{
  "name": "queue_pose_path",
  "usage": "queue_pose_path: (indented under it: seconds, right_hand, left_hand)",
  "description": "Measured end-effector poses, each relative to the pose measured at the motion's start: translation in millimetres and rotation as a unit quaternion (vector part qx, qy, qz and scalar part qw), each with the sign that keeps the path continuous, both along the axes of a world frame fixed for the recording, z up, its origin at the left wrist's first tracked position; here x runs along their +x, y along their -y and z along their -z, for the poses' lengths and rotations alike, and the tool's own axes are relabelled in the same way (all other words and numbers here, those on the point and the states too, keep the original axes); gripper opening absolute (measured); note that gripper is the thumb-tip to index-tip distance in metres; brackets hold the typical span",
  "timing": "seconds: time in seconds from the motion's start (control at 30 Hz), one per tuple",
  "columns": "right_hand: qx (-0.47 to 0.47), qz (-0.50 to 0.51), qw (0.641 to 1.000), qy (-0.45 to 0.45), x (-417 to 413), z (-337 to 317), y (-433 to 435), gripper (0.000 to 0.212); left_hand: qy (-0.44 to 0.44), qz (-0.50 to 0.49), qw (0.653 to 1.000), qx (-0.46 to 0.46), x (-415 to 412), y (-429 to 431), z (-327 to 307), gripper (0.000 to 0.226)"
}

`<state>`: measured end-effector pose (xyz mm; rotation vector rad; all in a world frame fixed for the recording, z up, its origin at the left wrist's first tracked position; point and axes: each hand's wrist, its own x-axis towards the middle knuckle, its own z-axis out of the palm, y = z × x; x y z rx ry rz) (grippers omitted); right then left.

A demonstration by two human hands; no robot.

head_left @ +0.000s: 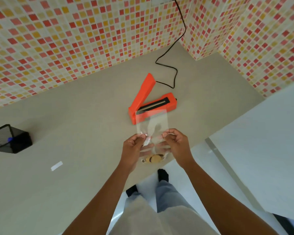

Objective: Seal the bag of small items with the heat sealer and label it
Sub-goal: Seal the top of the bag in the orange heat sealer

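both hands hold a clear bag (152, 122) up in the lower middle of the frame. left hand (134, 146) pinches the bag's left side between thumb and fingertips; right hand (176, 145) pinches its right side the same way. small items (154, 158), brownish and blurred, sit at the bag's bottom between the wrists. orange sealer (151, 102) lies on the table (75, 116) just above the bag at mid frame, its arm raised and the dark sealing strip showing. the bag's top edge overlaps the sealer's near end in this view; whether they touch i cannot tell. black cord (176, 48) runs from the sealer to the top of the frame. white label (56, 165) lies on the table at lower left, well apart from the bag. black mesh holder (8, 139) with a blue pen (10, 139) stands at the left edge.
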<state>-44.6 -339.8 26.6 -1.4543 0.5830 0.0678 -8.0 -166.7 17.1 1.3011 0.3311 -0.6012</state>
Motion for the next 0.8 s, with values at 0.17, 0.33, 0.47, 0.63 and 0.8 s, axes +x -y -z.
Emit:
queue_pose_path:
  seconds: [0.17,0.33,0.47,0.63,0.8]
  right_hand:
    - [-0.017,-0.014,0.999,-0.025,19.3,9.1,39.3,0.010]
    - [-0.049,-0.052,0.996,-0.045,41.9,19.3,69.2,0.011]
    - [-0.081,-0.094,0.992,-0.040,61.2,32.1,85.2,0.013]
    - [-0.077,-0.130,0.988,-0.042,80.8,41.1,93.7,0.013]
    - [-0.056,-0.149,0.986,-0.054,89.6,43.8,95.1,0.016]
  left_hand:
    - [-0.021,-0.017,1.000,0.003,10.8,38.3,3.1,0.022]
    - [-0.055,-0.058,0.997,-0.003,18.0,68.8,9.2,0.023]
    - [-0.084,-0.107,0.991,0.000,25.3,84.9,18.7,0.021]
    - [-0.089,-0.141,0.986,0.011,32.6,92.8,24.6,0.021]
    - [-0.090,-0.161,0.983,0.016,36.3,93.8,30.0,0.024]
